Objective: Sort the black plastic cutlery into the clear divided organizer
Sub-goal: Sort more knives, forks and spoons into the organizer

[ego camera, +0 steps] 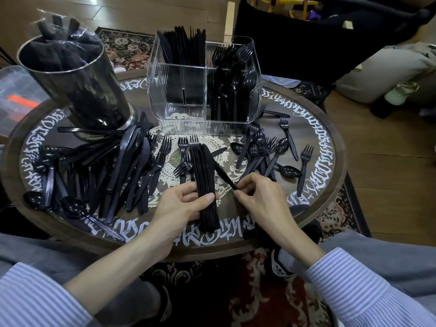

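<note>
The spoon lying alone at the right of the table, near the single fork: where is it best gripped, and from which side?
Probably grip the spoon by its thin handle, coming from above on the organizer side. The bowl points to the table's right edge, and the handle end runs up-left toward the cutlery pile.

one organizer, one metal canister, two hands

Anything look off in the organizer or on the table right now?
Nothing damaged or spilled. One oddity: the organizer's front-left compartment is empty while the other three hold cutlery. Loose cutlery piles still cover the table, simply unsorted.
</note>
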